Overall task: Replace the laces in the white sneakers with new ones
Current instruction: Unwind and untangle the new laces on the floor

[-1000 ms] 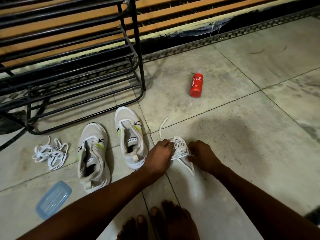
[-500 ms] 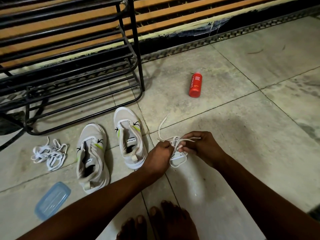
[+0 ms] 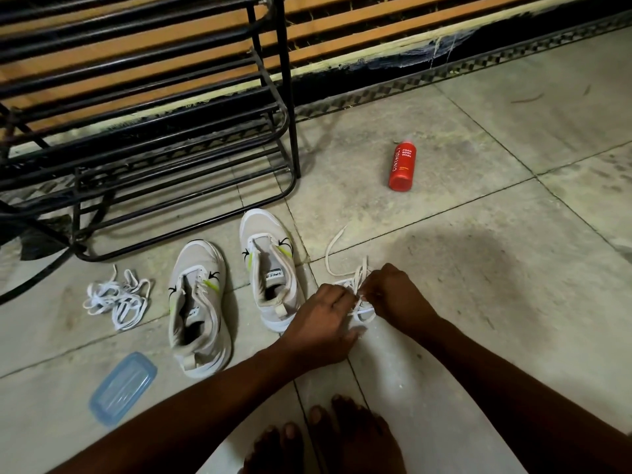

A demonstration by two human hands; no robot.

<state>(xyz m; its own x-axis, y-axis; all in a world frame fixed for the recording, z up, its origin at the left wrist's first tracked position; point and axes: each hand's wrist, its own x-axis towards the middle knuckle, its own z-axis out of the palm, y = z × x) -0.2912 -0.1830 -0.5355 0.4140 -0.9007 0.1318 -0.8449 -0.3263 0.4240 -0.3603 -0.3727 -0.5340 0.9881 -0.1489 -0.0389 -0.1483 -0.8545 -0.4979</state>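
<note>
Two hands are working one bundle of white laces (image 3: 355, 292) on the floor (image 3: 478, 302): left hand (image 3: 323, 314) and right hand (image 3: 393, 292) are both pinching it. Just left of them are lying two unlaced white sneakers (image 3: 266, 268), with more loose laces (image 3: 116, 297) farther left.

the floor (image 3: 478, 302) is matt stone-like tile, rough and scuffed, with dusty pale smears and dark grout lines. the rack (image 3: 154, 138) is black painted metal tubing with a dull sheen. behind it run orange slats (image 3: 342, 25) that look like wood. the two sneakers (image 3: 200, 302) have matt woven cloth uppers with smooth white rubbery soles. the laces (image 3: 355, 289) and the loose lace pile (image 3: 116, 297) are flat woven white cloth. the red bottle (image 3: 402, 165) is smooth plastic, slightly glossy. the blue lid (image 3: 123, 388) is translucent, smooth plastic.
</note>
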